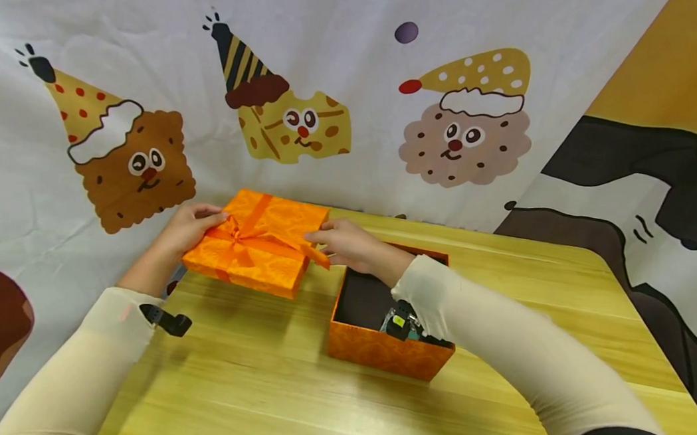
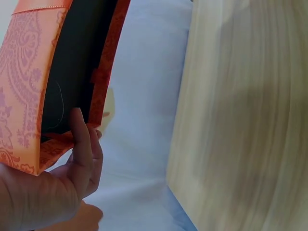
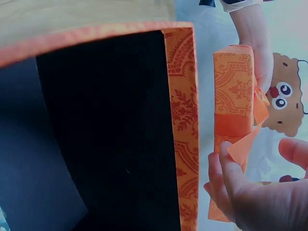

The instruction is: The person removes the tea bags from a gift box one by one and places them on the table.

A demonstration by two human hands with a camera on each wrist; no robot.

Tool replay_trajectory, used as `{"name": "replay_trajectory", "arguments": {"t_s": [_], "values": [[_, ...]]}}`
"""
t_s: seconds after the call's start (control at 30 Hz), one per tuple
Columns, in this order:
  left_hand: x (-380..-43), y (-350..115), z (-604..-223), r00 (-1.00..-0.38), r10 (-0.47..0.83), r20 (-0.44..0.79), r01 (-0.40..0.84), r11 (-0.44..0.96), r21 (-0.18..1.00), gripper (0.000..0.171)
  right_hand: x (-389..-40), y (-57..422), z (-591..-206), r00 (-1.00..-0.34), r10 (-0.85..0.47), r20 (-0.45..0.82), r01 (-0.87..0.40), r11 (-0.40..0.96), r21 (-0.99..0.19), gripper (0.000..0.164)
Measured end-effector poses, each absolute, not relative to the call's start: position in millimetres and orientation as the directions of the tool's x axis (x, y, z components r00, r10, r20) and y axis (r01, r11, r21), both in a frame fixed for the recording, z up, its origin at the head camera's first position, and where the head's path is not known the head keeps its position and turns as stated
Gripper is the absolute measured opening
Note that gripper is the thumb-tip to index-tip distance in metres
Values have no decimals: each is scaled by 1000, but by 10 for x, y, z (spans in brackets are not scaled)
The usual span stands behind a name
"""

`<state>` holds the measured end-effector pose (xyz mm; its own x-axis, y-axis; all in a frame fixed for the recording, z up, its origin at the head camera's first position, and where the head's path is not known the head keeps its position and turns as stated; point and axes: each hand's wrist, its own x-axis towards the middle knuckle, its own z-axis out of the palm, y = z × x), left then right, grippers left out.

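Our left hand grips the lid; our right hand, thumb apart, should steady it level between both.

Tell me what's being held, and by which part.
The orange lid, held by the left hand at its left edge, fingers curled underneath. The right hand touches the opposite side; whether it grips cannot be told.

We count one bare left hand and one bare right hand, two cream cloth sleeves, and two small black wrist-worn devices. We see one orange patterned lid with one orange ribbon bow, one open orange patterned box, one pale wooden table, and three printed figures: one brown square biscuit, one yellow cheese, one round pinkish biscuit.
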<state>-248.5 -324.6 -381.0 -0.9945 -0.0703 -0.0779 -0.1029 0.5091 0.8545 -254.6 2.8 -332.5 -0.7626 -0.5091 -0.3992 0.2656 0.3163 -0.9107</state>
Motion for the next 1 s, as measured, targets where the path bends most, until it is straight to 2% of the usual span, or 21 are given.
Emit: {"name": "replay_trajectory", "arguments": {"t_s": [0.43, 0.7, 1.0], "values": [[-2573, -3355, -3986, -990, -71, -124, -143, 482, 865, 63, -2630, -146, -3412, -756, -481, -444, 311, 332, -890, 80], [-2627, -3330, -4200, -993, -36, -108, -112, 498, 860, 57, -2668, -253, -3498, -742, -466, -483, 336, 365, -868, 90], [-2690, -3286, -4341, -991, -41, -126, -129, 508, 851, 56, -2700, -314, -3546, -724, -466, -509, 343, 397, -851, 89]]}}
